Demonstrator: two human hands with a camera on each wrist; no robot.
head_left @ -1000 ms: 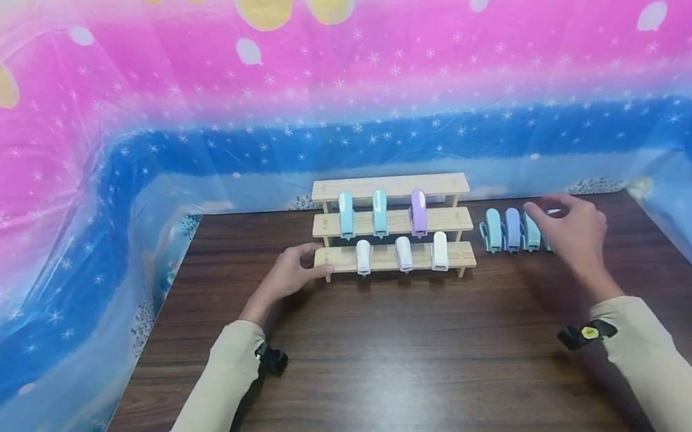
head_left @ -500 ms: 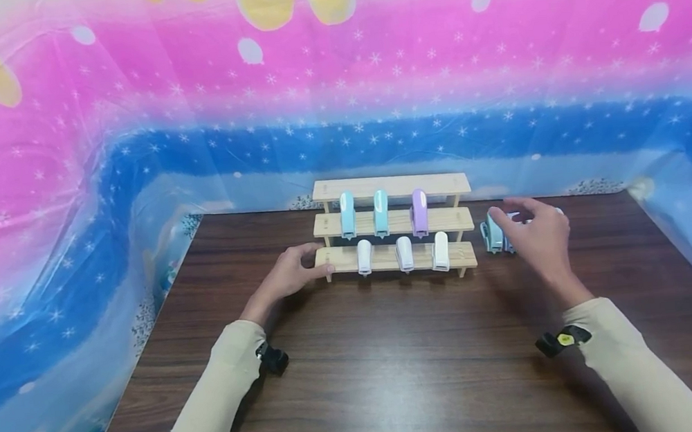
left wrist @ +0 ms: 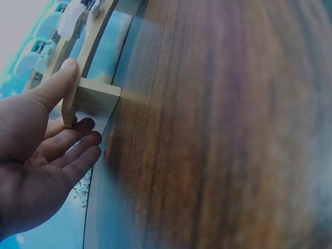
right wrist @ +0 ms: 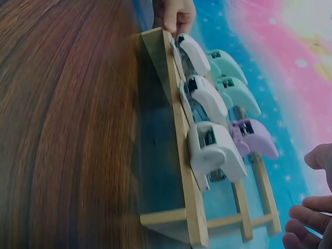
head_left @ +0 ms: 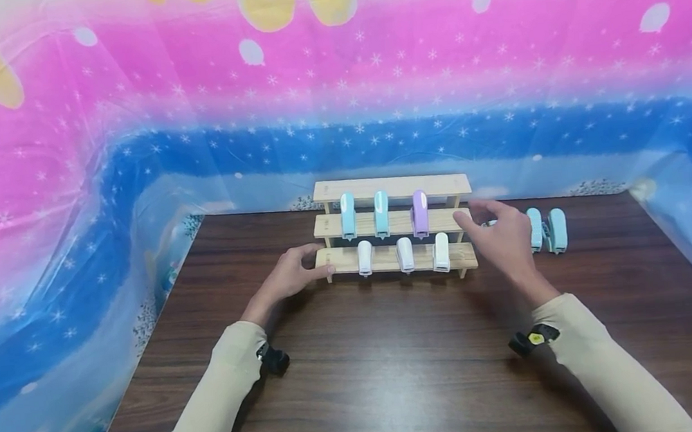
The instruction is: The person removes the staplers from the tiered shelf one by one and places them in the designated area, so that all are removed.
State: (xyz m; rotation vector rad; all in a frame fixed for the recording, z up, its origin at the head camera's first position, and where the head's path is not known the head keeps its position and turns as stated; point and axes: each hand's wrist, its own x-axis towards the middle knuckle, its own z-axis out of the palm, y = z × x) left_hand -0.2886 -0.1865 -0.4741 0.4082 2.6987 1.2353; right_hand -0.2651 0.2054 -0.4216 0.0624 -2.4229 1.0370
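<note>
A three-tier wooden rack point(head_left: 459, 253) stands at the back of the table. My left hand point(head_left: 291, 271) pinches the left end of its lowest shelf, thumb on top, as the left wrist view shows. Three white staplers, one of them a white stapler point(right wrist: 218, 150), sit on that shelf. The middle shelf bears two teal staplers and a purple stapler point(head_left: 419, 212). By the rack's right end is my right hand point(head_left: 503, 237), its fingers point(right wrist: 311, 218) apart with nothing between them. Partly behind it lies a row of more staplers, including a teal stapler point(head_left: 557, 230).
The dark wood-grain table point(head_left: 386, 372) extends in front of the rack. A pink and blue patterned cloth point(head_left: 396, 86) hangs behind and along the sides. The rack's top shelf point(head_left: 390, 187) is closest to the cloth.
My right hand has moved left, from over the right part of the loose stapler row to the rack's right end, uncovering the rightmost staplers. My left hand has stayed in place.
</note>
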